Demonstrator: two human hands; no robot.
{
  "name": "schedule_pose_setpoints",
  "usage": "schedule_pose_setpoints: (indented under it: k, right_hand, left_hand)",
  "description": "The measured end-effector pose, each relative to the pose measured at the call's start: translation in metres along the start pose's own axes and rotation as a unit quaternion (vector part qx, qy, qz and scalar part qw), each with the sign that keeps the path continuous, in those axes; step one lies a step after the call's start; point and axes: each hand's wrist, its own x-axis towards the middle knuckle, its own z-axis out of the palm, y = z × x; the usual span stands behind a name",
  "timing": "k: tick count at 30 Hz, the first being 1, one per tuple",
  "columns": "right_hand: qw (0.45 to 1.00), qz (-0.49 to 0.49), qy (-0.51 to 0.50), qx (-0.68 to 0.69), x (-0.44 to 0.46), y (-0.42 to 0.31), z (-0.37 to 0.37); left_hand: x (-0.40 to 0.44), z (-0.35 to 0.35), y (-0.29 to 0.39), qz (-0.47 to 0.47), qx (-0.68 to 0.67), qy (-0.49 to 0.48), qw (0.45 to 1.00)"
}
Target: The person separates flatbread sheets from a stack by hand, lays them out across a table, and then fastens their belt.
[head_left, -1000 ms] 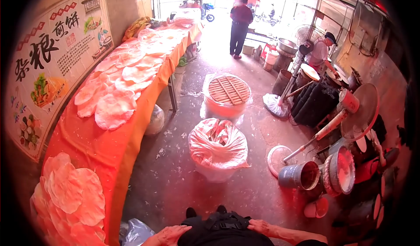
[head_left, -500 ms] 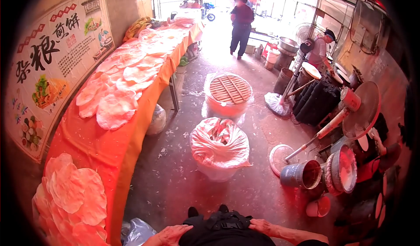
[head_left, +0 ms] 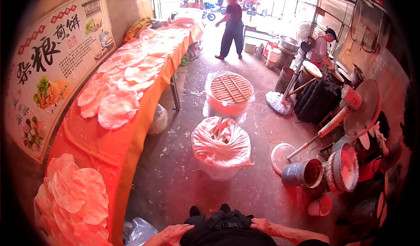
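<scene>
At the bottom edge, my left hand (head_left: 173, 233) rests against the left side of my dark clothing (head_left: 210, 235), its fingertips partly hidden at the cloth. My right hand (head_left: 262, 225) lies on the other side of the same clothing, near a black buckle (head_left: 229, 224). What the fingers of either hand hold, if anything, cannot be made out. Ahead on the floor stands a tub covered with a bunched pale cloth (head_left: 221, 147), and behind it a round tub with a slatted wooden lid (head_left: 232, 89).
A long table with an orange-red cloth (head_left: 94, 147) bears thin flatbreads (head_left: 117, 110) on the left. To the right are a pedestal fan (head_left: 362, 108), a bucket (head_left: 302, 174) and basins (head_left: 345, 168). One person (head_left: 232, 27) stands near the doorway; another (head_left: 323, 49) bends over round plates.
The person near the doorway has turned and now faces left with an arm extended. The view has shifted slightly. Both my hands remain at my clothing.
</scene>
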Motion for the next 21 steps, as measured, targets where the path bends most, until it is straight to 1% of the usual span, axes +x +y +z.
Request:
schedule_pose_setpoints:
  k: [5,8,9,11,14,18,21]
  right_hand:
    - [1.0,-0.01,0.002,-0.011,-0.005,0.005,0.006]
    - [1.0,-0.007,-0.02,-0.001,-0.01,0.015,0.012]
    - [1.0,-0.006,-0.03,0.005,-0.012,0.018,0.014]
    - [1.0,-0.007,-0.007,0.006,-0.006,0.007,0.007]
    - [1.0,-0.004,-0.003,-0.001,-0.005,0.003,0.006]
    - [1.0,-0.012,-0.001,-0.015,-0.006,0.005,0.007]
    - [1.0,0.001,-0.003,-0.001,-0.004,0.002,0.006]
  left_hand:
    - [-0.001,0.003,-0.004,0.009,-0.007,0.005,1.0]
    - [-0.013,0.023,-0.005,0.017,-0.044,0.12,0.992]
    - [-0.014,0.026,-0.008,0.019,-0.041,0.121,0.992]
    - [-0.014,0.026,-0.008,0.025,-0.035,0.122,0.992]
    - [-0.01,0.011,0.001,0.022,-0.018,0.078,0.996]
    - [-0.011,0.014,-0.003,0.03,-0.022,0.089,0.995]
    - [-0.011,0.009,0.003,0.027,-0.021,0.084,0.996]
